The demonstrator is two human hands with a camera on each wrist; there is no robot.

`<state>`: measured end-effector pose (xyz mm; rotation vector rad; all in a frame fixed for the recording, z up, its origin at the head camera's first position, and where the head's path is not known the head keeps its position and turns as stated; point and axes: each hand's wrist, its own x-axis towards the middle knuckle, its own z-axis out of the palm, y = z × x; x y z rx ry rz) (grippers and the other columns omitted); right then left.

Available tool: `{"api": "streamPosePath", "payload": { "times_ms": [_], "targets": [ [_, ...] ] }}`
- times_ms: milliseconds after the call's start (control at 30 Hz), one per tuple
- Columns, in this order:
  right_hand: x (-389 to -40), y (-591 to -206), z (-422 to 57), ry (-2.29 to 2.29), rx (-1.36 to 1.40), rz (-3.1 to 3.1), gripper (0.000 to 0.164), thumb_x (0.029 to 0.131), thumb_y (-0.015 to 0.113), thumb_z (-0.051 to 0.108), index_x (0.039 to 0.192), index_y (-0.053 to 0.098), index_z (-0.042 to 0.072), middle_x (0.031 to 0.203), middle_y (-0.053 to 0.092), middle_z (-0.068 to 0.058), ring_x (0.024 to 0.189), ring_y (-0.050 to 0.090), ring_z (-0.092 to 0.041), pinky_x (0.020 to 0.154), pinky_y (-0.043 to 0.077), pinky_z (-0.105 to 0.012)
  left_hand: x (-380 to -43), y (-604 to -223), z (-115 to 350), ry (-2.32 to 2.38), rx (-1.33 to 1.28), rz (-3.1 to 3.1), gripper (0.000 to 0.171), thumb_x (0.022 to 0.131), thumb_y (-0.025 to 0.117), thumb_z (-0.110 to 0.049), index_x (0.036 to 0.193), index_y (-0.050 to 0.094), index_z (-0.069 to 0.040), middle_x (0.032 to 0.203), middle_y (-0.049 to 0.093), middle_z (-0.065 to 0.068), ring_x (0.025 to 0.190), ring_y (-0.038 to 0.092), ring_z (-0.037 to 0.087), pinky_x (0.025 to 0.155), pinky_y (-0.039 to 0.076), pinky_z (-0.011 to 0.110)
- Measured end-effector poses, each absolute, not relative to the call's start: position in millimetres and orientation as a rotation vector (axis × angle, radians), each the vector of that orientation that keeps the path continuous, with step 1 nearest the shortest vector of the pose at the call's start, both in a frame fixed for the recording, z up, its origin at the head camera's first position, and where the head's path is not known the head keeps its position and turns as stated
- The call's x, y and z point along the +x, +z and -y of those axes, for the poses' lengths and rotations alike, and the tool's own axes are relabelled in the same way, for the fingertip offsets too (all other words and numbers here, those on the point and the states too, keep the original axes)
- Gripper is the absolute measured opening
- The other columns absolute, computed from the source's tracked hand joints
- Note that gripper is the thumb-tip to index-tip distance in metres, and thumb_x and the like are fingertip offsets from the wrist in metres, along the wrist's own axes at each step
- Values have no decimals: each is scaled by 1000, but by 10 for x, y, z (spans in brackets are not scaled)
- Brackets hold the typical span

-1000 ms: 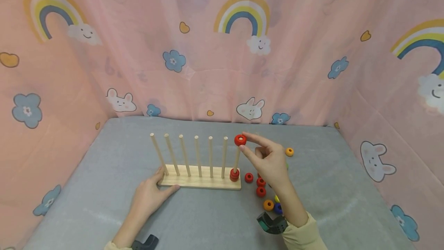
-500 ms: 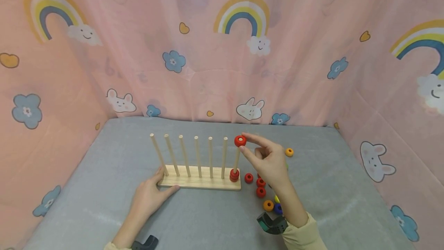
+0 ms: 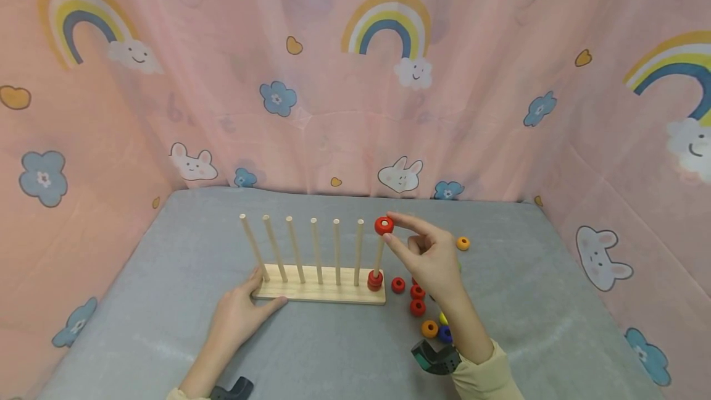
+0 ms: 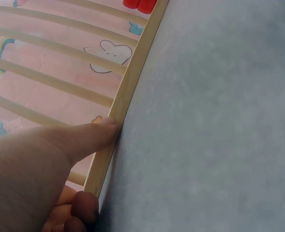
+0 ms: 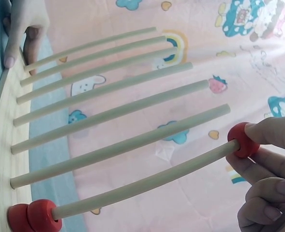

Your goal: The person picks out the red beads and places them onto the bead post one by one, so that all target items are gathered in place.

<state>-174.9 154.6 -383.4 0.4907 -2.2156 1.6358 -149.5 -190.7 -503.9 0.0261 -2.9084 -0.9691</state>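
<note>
A wooden peg rack point(image 3: 322, 292) with a row of upright pegs stands on the grey cloth. My left hand point(image 3: 236, 313) holds its left end, thumb along the front edge and fingers around the corner. At the rightmost peg's top, my right hand point(image 3: 428, 258) pinches a red bead point(image 3: 384, 225) between thumb and index finger. The right wrist view shows the peg's tip in the hole of that bead point(image 5: 243, 140), with the other fingers curled below. Two red beads point(image 3: 374, 280) are stacked at the foot of this same peg; the other pegs are bare.
Right of the rack lie loose red beads point(image 3: 418, 307), an orange bead point(image 3: 429, 328), a blue bead point(image 3: 445, 333) and a yellow bead point(image 3: 443, 318), partly hidden by the right forearm. Another orange bead point(image 3: 463, 243) lies farther back. A pink patterned curtain point(image 3: 311, 141) surrounds the table.
</note>
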Motion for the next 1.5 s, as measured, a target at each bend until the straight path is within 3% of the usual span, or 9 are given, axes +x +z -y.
{"api": "streamPosePath", "payload": {
  "times_ms": [100, 167, 267, 367, 967, 1100, 1267, 1300, 1500],
  "targets": [
    [-1750, -3832, -1543, 1633, 493, 2217, 34, 92, 82, 3, 126, 79, 8, 57, 39, -2, 41, 26, -10, 37, 21, -24, -1496, -5041, 1909, -967, 25, 2903, 90, 86, 87, -49, 150, 54, 6, 156, 50, 21, 137, 55, 46, 103, 52, 63],
    [-1747, -3824, -1540, 1636, 503, 2211, 34, 93, 81, 3, 126, 78, 7, 64, 55, -5, 40, 26, -10, 36, 21, -24, -1497, -5041, 1910, -967, 24, 2898, 91, 86, 87, -49, 150, 54, 6, 156, 51, 22, 136, 56, 46, 102, 53, 62],
    [-1744, -3815, -1536, 1631, 515, 2212, 34, 93, 81, 3, 127, 78, 7, 91, 77, -10, 39, 27, -11, 36, 22, -25, -1499, -5041, 1912, -971, 24, 2896, 92, 86, 87, -50, 151, 53, 5, 155, 51, 21, 136, 57, 46, 101, 53, 62],
    [-1743, -3808, -1533, 1625, 522, 2215, 34, 94, 80, 3, 127, 78, 7, 116, 79, -11, 39, 27, -12, 36, 23, -25, -1496, -5037, 1914, -975, 26, 2897, 92, 86, 87, -50, 151, 53, 5, 156, 51, 21, 135, 57, 47, 101, 54, 62],
    [-1746, -3806, -1542, 1630, 548, 2186, 32, 94, 78, 0, 125, 78, 6, 116, 79, -12, 38, 27, -11, 36, 23, -25, -1500, -5036, 1918, -983, 34, 2905, 92, 86, 86, -51, 151, 53, 5, 157, 49, 22, 136, 56, 47, 100, 54, 62],
    [-1749, -3829, -1595, 1644, 537, 2160, 31, 94, 78, -3, 124, 78, 6, 98, 79, 0, 38, 25, -12, 36, 22, -25, -1492, -5036, 1920, -995, 35, 2912, 93, 86, 87, -52, 151, 52, 5, 157, 49, 22, 136, 56, 48, 99, 55, 62],
    [-1774, -3832, -1718, 1606, 528, 2160, 34, 95, 77, -3, 127, 77, 7, 101, 75, 18, 37, 25, -11, 35, 22, -26, -1485, -5040, 1919, -995, 36, 2920, 94, 86, 86, -53, 151, 53, 5, 157, 50, 21, 134, 58, 48, 96, 56, 61],
    [-1783, -3828, -1747, 1596, 527, 2165, 34, 95, 76, -3, 128, 76, 6, 112, 75, 18, 37, 25, -11, 35, 23, -26, -1485, -5040, 1918, -996, 37, 2920, 94, 86, 86, -54, 151, 53, 5, 157, 50, 21, 133, 58, 48, 95, 57, 60],
    [-1810, -3863, -1956, 1541, 513, 2197, 34, 96, 75, -4, 129, 76, 5, 115, 76, 17, 37, 25, -9, 35, 24, -26, -1477, -5034, 1911, -995, 38, 2910, 95, 86, 85, -54, 151, 52, 6, 155, 51, 22, 133, 58, 49, 96, 56, 62]
  ]
}}
